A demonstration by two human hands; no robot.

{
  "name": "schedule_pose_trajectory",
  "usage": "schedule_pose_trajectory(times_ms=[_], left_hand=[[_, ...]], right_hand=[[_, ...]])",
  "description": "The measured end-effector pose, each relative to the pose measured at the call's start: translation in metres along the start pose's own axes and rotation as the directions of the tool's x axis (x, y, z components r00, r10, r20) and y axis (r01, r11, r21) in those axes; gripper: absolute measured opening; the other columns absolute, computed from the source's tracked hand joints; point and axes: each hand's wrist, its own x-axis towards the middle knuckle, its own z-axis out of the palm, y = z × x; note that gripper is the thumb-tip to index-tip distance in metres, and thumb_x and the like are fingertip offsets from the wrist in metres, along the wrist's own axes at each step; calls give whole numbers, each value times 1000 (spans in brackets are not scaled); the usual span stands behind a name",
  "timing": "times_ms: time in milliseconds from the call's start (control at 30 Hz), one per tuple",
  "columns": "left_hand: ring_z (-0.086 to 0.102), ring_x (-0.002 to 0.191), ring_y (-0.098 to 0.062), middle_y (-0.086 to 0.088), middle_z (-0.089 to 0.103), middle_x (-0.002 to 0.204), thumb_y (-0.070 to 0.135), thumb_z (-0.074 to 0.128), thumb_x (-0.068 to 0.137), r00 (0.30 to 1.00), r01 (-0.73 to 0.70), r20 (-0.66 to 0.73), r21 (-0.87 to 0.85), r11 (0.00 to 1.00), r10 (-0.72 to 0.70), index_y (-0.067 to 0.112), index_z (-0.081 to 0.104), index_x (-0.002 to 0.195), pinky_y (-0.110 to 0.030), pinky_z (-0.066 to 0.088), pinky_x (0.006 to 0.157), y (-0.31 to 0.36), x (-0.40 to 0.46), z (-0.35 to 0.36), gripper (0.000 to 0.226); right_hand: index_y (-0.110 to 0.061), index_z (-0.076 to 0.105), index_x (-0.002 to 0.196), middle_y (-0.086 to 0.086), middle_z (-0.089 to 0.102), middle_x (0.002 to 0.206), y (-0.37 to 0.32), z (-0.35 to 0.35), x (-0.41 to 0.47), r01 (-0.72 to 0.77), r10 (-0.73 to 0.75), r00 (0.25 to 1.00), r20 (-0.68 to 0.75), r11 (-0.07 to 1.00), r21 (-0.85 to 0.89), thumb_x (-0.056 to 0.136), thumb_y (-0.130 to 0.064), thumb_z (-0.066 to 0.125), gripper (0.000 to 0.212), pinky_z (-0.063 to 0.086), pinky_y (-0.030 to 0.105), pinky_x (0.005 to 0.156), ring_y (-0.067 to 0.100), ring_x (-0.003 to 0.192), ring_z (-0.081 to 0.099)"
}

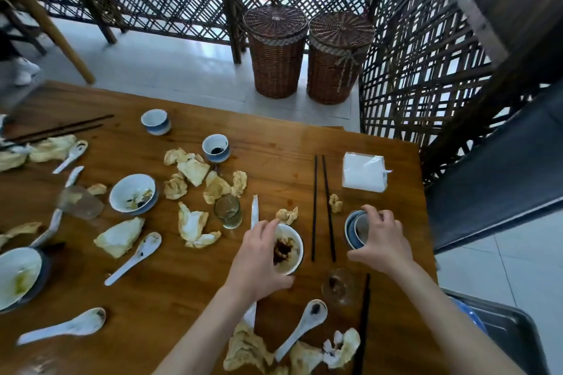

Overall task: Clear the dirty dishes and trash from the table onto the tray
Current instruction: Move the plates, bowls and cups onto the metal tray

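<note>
From the head view, the left hand [259, 256] gripped a white bowl [289, 248] smeared with dark sauce, fingers curled over its far rim and thumb at the near side, while the right hand [380, 237] closed round a stack of blue cups [355, 228], fingers hooked over the top edge. Both sat on the wooden counter [182, 292], with a pair of black chopsticks [323, 207] lying between the hands. The grey tray [502, 323] showed only as a corner below and to the right of the right hand, off the counter's edge. To do this step well, each load should probably be lifted level, the sauce bowl especially, and carried right without knocking the tipped glass [338, 285] just near of the hands. Left of the left hand stood a small glass [228, 210] that looked nearly empty, and farther left a white bowl with dark scraps [133, 193]. Beyond the hands, a blue cup [215, 148] held dark dregs; another cup [155, 121] looked empty. Crumpled napkins [192, 224] and soiled spoons [135, 257] lay scattered about, not yet cleared.
</note>
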Motion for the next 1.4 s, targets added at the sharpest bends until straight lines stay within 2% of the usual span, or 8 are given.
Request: schedule_pose_trajectory(times_ms=[167, 400, 667, 867, 1033, 1133, 1400], left_hand=[[26, 128, -10, 11, 27, 142, 53, 77, 52, 997, -25, -77, 4, 1000, 25, 30, 18, 145, -17, 26, 95, -2, -17, -34, 113], [33, 125, -10, 10, 33, 137, 52, 79, 51, 980, 65, -191, 5, 998, -63, 27, 24, 143, -18, 31, 94, -36, -30, -95, 110], [36, 126, -20, 2, 39, 135, 49, 78, 53, 973, 143, -184, 16, 990, -137, 22, 27, 144, -35, 39, 103, -105, -32, -154, 108], [39, 123, -19, 1, 39, 136, 46, 81, 54, 978, 137, -173, 92, 986, -120, 20, 28, 143, -31, 42, 96, -178, -17, -194, 106], [40, 125, -23, 0, 37, 141, 53, 80, 56, 985, 142, -120, 154, 978, -124, 20, 26, 145, -33, 42, 96, -230, 7, -216, 109], [39, 126, -22, 1, 36, 141, 53, 80, 56, 992, 110, -84, 145, 983, -99, 21, 26, 145, -33, 42, 96, -248, 24, -222, 109], [46, 122, -24, 1, 35, 143, 50, 82, 56, 998, 43, 49, 108, 993, -49, 22, 26, 145, -34, 48, 94, -270, 43, -207, 109]], right_hand=[[-29, 25, 138, 6, 36, 132, -31, -29, 9, 79, -79, 997, 8, 997, -21, 53, -43, 82, 103, 48, 32, 78, 24, 117, 39], [-33, 26, 136, 4, 37, 130, -103, -42, -2, 228, -228, 973, 15, 974, 1, 48, -47, 82, 106, 48, 36, 82, 24, 118, 38], [-35, 23, 137, -2, 35, 130, -181, -20, -31, 311, -311, 948, 67, 950, 5, 49, -47, 80, 105, 50, 34, 82, 20, 117, 35], [-36, 23, 138, -4, 32, 133, -238, -4, -47, 248, -245, 966, 86, 968, -28, 50, -51, 80, 107, 48, 38, 87, 20, 121, 33], [-34, 23, 140, -4, 35, 131, -279, 16, -62, 197, -198, 979, 41, 980, 14, 48, -51, 78, 109, 49, 30, 83, 18, 117, 36], [-36, 22, 139, -4, 32, 137, -297, 30, -68, 141, -142, 989, 33, 990, 28, 45, -52, 78, 110, 53, 30, 80, 19, 122, 35], [-40, 19, 137, -11, 30, 131, -315, 52, -80, 51, -52, 998, 25, 998, 37, 39, -59, 69, 112, 54, 26, 75, 13, 119, 34]])
